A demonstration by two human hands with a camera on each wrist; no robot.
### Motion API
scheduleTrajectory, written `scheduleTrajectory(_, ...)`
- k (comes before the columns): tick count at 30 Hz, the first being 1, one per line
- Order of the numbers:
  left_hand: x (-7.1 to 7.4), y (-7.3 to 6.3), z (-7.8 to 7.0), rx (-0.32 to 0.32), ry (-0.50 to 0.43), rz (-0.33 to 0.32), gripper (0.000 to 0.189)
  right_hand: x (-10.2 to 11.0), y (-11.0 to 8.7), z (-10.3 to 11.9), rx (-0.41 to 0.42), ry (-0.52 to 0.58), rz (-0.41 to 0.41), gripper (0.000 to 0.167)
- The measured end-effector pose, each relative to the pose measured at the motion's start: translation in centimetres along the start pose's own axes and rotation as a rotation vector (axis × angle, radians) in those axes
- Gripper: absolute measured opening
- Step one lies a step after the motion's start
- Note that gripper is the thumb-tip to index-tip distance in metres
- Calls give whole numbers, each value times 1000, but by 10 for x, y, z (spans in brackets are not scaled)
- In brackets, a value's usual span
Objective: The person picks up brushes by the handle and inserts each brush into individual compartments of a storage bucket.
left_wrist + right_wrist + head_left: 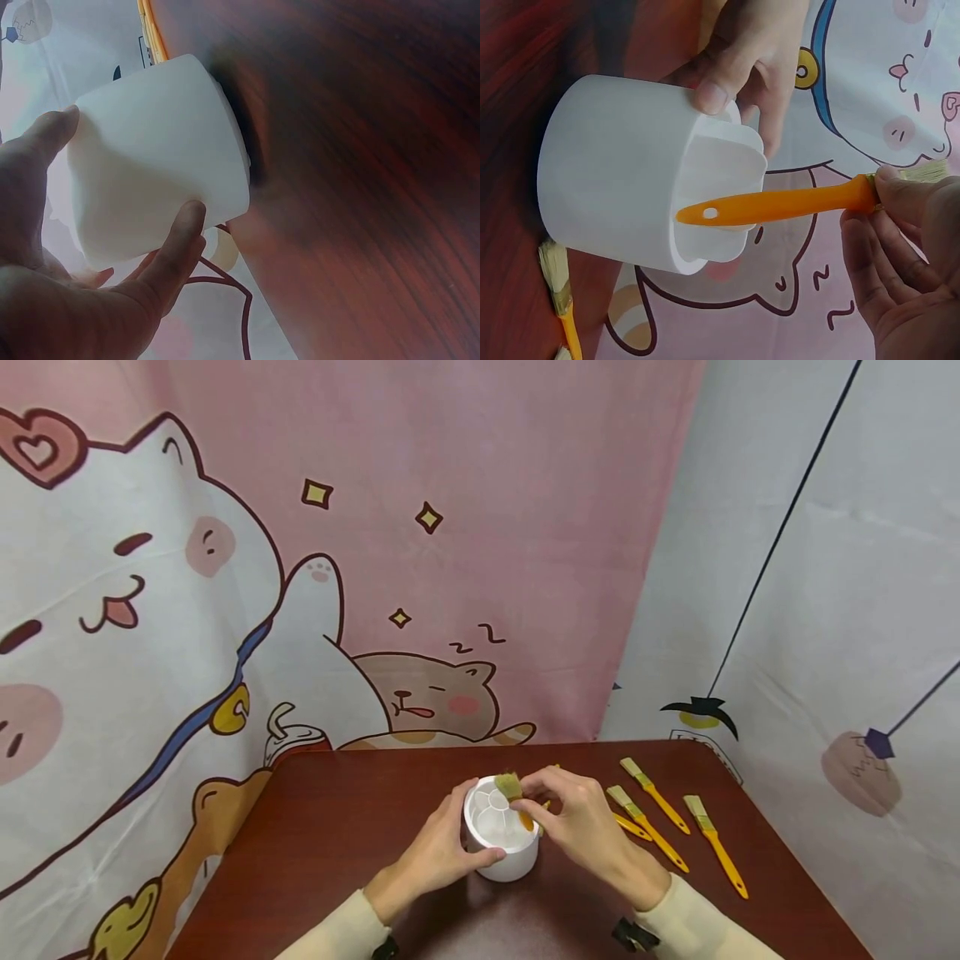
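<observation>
A white round holder with inner compartments (517, 865) stands on the table in front of me. My left hand (438, 847) grips its side, thumb near the front and fingers around the left, as the left wrist view also shows on the smooth wall (154, 150). Above the holder's right side, my right hand (581, 814) pinches a paintbrush (508, 786) near its metal band, bristles up. In the right wrist view the brush's orange handle (780, 205) points down into the holder, its holed tip at the rim.
Several more paintbrushes with yellow-orange handles lie to the right on the dark red-brown table (360, 827), among them one brush (717, 847) farthest right and another brush (655, 795) farther back. A cartoon-printed cloth (525, 527) hangs behind the table.
</observation>
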State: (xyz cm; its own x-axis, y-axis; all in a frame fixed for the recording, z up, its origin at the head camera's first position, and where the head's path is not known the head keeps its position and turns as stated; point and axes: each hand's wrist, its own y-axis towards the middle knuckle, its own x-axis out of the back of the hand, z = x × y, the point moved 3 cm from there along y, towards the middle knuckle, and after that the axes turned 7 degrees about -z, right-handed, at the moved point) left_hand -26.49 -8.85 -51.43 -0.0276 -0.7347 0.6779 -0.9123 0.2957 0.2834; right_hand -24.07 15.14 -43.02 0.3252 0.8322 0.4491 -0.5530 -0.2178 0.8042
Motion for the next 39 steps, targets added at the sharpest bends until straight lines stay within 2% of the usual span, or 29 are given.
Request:
scheduleTrajectory(6,1,-1,-1,-6,10,0,121,-2,-2,0,49,3,19,32)
scheduleTrajectory(18,0,0,0,-12,4,1,120,-13,-18,-13,152,27,123,35)
scheduleTrajectory(28,0,0,2,-9,-5,-1,119,-22,-38,-25,112,136,214,32)
scheduleTrajectory(33,0,0,1,-17,-8,-3,118,-24,-41,-27,75,152,251,30)
scheduleTrajectory(39,2,0,0,-26,-18,-5,117,-26,-42,-25,81,139,285,28)
